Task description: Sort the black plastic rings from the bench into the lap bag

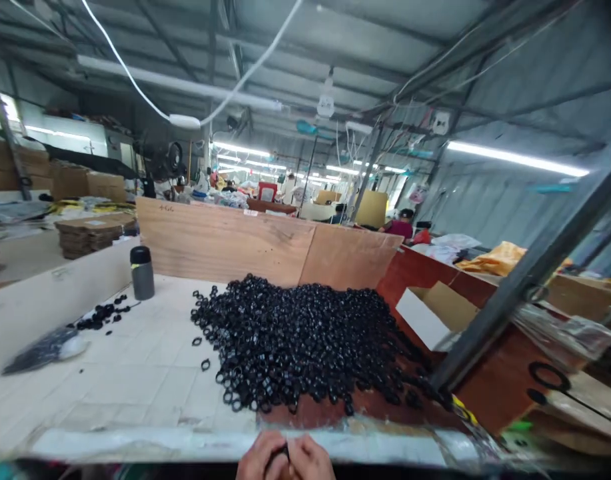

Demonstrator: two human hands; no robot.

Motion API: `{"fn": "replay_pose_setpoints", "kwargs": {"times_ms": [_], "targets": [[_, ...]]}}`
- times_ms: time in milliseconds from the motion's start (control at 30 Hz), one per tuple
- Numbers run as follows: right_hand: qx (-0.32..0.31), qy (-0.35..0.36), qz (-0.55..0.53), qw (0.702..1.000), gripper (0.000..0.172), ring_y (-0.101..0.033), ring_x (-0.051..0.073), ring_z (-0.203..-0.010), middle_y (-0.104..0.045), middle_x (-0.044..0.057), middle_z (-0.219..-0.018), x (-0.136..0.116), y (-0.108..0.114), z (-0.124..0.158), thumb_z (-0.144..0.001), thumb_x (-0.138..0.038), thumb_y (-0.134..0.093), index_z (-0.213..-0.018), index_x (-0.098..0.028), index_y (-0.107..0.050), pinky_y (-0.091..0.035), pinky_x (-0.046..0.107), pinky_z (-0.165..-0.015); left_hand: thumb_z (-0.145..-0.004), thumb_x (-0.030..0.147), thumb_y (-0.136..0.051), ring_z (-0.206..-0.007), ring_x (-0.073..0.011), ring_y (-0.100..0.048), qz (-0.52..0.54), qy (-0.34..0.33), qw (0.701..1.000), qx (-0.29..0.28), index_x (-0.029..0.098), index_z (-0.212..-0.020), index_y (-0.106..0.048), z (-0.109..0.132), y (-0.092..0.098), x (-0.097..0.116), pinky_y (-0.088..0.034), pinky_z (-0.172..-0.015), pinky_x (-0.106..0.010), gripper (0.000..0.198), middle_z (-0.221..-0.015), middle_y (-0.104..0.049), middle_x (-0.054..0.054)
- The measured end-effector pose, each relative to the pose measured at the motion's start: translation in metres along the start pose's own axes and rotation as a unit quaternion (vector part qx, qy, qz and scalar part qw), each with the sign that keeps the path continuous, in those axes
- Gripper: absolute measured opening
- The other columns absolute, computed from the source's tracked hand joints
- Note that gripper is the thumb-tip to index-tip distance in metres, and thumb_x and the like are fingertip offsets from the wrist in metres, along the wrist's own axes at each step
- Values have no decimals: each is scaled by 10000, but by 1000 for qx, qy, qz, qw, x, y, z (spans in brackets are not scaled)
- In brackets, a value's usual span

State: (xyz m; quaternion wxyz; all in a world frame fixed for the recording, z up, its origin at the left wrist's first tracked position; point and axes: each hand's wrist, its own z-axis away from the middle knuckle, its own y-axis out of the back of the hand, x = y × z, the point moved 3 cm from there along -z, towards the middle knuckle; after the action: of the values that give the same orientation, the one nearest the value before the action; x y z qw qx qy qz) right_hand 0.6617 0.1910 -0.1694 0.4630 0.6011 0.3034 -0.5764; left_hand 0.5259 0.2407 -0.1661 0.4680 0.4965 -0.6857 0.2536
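At the near edge of the table, my left hand (260, 457) and my right hand (311, 460) meet with fingers bent and closed. Pinched between them is a small black ring (281, 452), mostly covered by the fingers. Just beyond lies a large heap of similar black rings (305, 340), spread over the pale and dark-red tabletop. A few loose rings (206, 364) lie off its left side.
A dark bottle (143, 275), several black pieces (102, 316) and a dark plastic bag (38, 350) are on the left. Wooden boards (225, 240) wall the back. An open carton (430, 317) and a slanted metal post (530, 267) stand right. A person (401, 225) is farther back.
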Motion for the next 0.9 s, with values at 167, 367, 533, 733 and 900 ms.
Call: {"fn": "replay_pose_setpoints", "kwargs": {"times_ms": [167,367,533,733,900], "targets": [[-23,72,20,997,368,-544,135,-540,-612,-3,-662,-41,10,39,-877,-552,-591,-925,-195,-666,-426,233,-522,-915,419,-603,-919,-216,-727,34,154,987,-42,216,-1052,-745,11,6,42,-596,-876,-332,283,-1011,-775,-43],[-68,-114,-135,982,408,-423,98,-428,-504,-37,-550,-26,11,44,-838,-573,-625,-711,-190,-559,-401,241,-447,-926,328,-577,-1041,-229,-691,-25,45,997,-64,219,-1046,-736,24,-2,35,-552,-968,-382,227,-1095,-746,-75],[-33,13,-38,999,262,-517,119,-533,-597,-14,-649,-34,21,48,-859,-442,-641,-895,-183,-664,-413,234,-522,-937,339,-581,-868,-204,-729,48,173,983,-45,191,-1093,-701,26,-14,24,-610,-821,-347,247,-1005,-767,-58],[-52,-208,-254,943,199,-385,69,-466,-457,-62,-553,-6,17,49,-788,-280,-672,-682,-174,-542,-377,205,-478,-974,220,-506,-1078,-219,-676,-101,-10,990,-95,204,-1149,-672,36,-15,21,-569,-958,-385,242,-1144,-715,-91],[-100,-418,-299,852,100,-309,23,-409,-437,-78,-545,9,23,49,-726,-51,-568,-720,-148,-544,-323,136,-456,-983,100,-397,-1176,-236,-625,-183,-183,943,-209,215,-1381,-529,50,-11,14,-575,-967,-411,435,-1256,-660,-130]]}}
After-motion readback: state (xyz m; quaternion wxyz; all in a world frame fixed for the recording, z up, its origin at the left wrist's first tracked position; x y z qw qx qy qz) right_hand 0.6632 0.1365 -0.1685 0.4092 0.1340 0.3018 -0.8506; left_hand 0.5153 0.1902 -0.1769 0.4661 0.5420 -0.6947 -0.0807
